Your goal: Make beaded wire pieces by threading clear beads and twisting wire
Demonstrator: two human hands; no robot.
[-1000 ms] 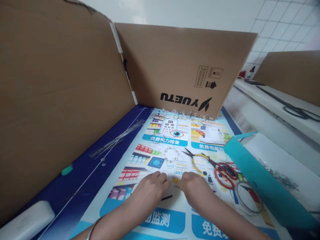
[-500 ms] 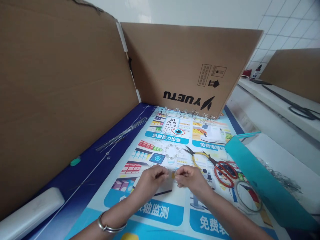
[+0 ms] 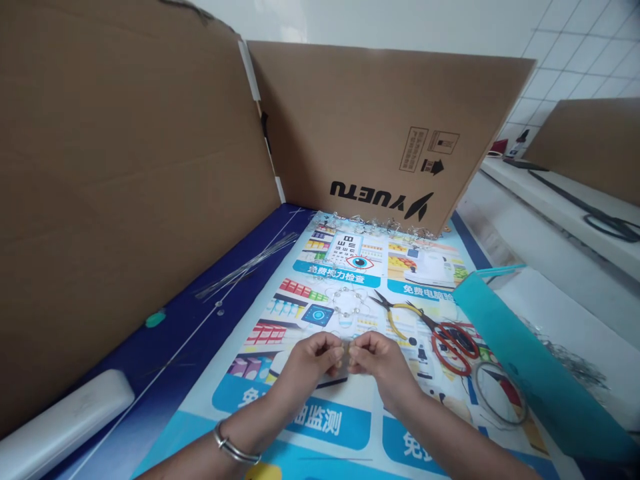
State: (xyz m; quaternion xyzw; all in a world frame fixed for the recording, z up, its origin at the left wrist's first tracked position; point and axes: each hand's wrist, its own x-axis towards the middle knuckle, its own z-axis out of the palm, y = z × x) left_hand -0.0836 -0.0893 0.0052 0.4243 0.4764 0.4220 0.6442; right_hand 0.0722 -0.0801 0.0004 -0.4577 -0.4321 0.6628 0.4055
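Low over the printed table cover [image 3: 345,417], my left hand [image 3: 320,357] and my right hand [image 3: 373,357] are side by side, fingertips almost meeting. Each is closed in a pinch; what sits between the fingers is too small to make out. Just beyond them lies a ring of clear beads [image 3: 347,302] on wire. Yellow-handled pliers [image 3: 395,313] lie beyond my right hand, beside red-handled scissors [image 3: 453,347]. A coil of wire [image 3: 500,393] rests to the right.
Cardboard panels [image 3: 400,93] stand at the back and left. A teal-edged box [image 3: 530,360] with wire pieces is at the right. Thin wires [image 3: 247,267] lie at the left, with a white object [image 3: 65,423] nearer. Clear wire pieces [image 3: 380,225] line the back.
My left hand has moved right, so the fingertips of both hands are closer together. The camera view has shifted slightly.
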